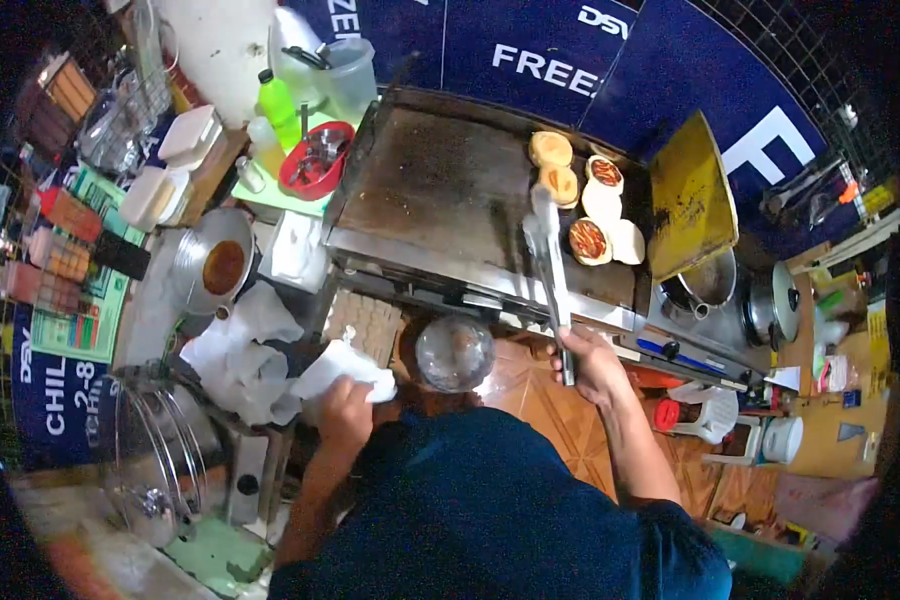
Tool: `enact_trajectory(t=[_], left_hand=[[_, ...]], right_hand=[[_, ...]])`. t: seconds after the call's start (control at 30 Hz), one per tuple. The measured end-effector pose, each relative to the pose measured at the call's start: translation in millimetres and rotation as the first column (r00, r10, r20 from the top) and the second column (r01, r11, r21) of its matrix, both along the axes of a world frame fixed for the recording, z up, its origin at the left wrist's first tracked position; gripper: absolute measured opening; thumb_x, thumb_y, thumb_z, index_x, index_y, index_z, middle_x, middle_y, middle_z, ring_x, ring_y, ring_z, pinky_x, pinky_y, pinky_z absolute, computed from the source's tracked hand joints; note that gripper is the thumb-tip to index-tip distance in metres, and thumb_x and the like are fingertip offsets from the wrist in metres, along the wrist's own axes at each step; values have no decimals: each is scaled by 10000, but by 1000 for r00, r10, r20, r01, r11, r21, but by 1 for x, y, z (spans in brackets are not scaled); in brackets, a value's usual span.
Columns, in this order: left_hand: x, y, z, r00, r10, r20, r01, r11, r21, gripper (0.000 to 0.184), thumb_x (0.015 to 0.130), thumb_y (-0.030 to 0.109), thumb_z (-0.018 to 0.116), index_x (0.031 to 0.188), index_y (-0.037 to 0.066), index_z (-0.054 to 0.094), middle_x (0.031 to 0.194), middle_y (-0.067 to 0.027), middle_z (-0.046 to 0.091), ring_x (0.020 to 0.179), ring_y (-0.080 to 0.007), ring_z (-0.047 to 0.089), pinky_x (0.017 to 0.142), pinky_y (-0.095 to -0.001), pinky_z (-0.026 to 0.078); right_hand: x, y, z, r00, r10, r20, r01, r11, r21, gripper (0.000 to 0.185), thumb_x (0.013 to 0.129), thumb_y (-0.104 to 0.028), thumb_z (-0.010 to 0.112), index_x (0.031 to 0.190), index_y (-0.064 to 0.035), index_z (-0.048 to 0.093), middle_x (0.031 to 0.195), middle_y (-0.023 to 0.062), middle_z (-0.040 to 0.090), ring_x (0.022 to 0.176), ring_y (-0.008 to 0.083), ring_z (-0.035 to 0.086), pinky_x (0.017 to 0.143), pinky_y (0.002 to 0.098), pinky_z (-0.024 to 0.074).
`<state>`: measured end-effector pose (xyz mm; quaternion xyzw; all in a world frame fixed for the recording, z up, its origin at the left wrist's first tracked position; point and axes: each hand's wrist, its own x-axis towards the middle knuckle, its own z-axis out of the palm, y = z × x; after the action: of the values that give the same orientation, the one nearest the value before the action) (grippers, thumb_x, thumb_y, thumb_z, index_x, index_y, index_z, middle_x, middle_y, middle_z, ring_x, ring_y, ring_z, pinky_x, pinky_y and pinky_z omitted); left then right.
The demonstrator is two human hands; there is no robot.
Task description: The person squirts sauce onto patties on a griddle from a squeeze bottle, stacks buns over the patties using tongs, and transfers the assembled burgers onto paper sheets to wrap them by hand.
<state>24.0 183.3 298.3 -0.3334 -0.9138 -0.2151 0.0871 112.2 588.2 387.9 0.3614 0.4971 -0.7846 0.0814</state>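
Note:
My right hand (pixel 592 365) is closed around the handle of metal tongs (pixel 558 285). They point up and away over the griddle (pixel 430 175), and their tips blur beside the buns. Several bun halves lie at the griddle's right end, among them a toasted bun half (pixel 552 150). Red sauce streaks cover a topped bun half (pixel 590 242) and another topped half (pixel 605 172) farther back. In my left hand (pixel 347 412) is a white paper wrapper (pixel 342 372), pinched between the fingers, left of a clear round bowl (pixel 455 354).
A pan (pixel 210 262) with brown sauce sits at left, above crumpled white plastic bags (pixel 245 345). A red bowl (pixel 317 160) of utensils stands beside the griddle. A greasy yellow board (pixel 695 200) rises at the griddle's right edge, near a pot (pixel 705 285).

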Motion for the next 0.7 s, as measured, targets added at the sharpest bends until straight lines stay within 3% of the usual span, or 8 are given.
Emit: enact_trajectory(t=[0.2, 0.23, 0.27, 0.4, 0.47, 0.53, 0.6, 0.7], left_hand=[[-27, -10, -32, 955, 276, 107, -296, 894, 336, 56, 865, 104, 658, 887, 56, 676, 818, -156, 575, 839, -368, 584, 718, -469, 462], [-33, -4, 2, 905, 350, 242, -378, 922, 79, 74, 864, 112, 677, 906, 51, 674, 848, -170, 591, 856, -380, 578, 741, -465, 461], [-37, -3, 10, 909, 343, 238, -371, 925, 83, 74, 864, 112, 677, 906, 51, 674, 848, -170, 591, 856, -380, 578, 741, -465, 461], [-48, -1, 38, 957, 224, 182, -281, 871, 403, 105, 855, 94, 696, 917, 11, 679, 794, -94, 621, 689, -239, 587, 647, -356, 474], [-52, -2, 42, 826, 269, 495, -516, 715, 471, 140, 844, 99, 715, 936, -2, 689, 811, -51, 663, 707, -141, 584, 660, -304, 479], [-58, -4, 48, 763, 267, 589, -575, 696, 429, 159, 835, 108, 728, 947, -2, 702, 857, -50, 698, 742, -110, 595, 701, -283, 489], [-66, -3, 53, 748, 290, 596, -592, 698, 403, 168, 846, 125, 718, 941, -13, 708, 840, -61, 698, 736, -130, 605, 692, -289, 487], [-81, 12, 73, 742, 311, 593, -577, 747, 330, 245, 889, 205, 684, 941, -34, 704, 852, -93, 707, 754, -154, 620, 715, -312, 493]], right_hand=[[-52, 18, -26, 979, -196, -50, 197, 980, 26, 217, 1016, -271, 518, 958, -63, 532, 756, 73, 605, 571, 166, 532, 479, 318, 439], [-64, 23, -35, 970, -239, -54, 238, 971, -18, 215, 1016, -271, 519, 953, -65, 533, 751, 69, 599, 570, 164, 523, 482, 322, 436], [-74, 25, -39, 958, -282, -57, 279, 958, -63, 214, 1015, -270, 519, 948, -68, 533, 747, 64, 594, 569, 163, 514, 485, 327, 433], [-91, 25, -44, 953, -288, -93, 281, 957, -76, 208, 1012, -266, 526, 946, -69, 533, 740, 60, 584, 572, 161, 506, 488, 326, 427], [-93, 26, -48, 948, -300, -106, 292, 953, -81, 159, 993, -223, 545, 992, -84, 469, 727, 64, 550, 570, 167, 492, 480, 325, 422], [-85, 23, -54, 949, -286, -134, 283, 958, -38, 183, 982, -215, 561, 1057, -51, 531, 746, 69, 567, 602, 174, 520, 504, 316, 436], [-76, 12, -55, 934, -312, -172, 346, 909, 232, 227, 989, -241, 567, 954, -25, 630, 761, 57, 621, 598, 143, 524, 550, 304, 437], [-38, -7, -42, 963, -136, -234, 237, 839, 489, 326, 963, -257, 610, 1141, 11, 662, 780, 15, 606, 643, 89, 495, 596, 286, 420]])
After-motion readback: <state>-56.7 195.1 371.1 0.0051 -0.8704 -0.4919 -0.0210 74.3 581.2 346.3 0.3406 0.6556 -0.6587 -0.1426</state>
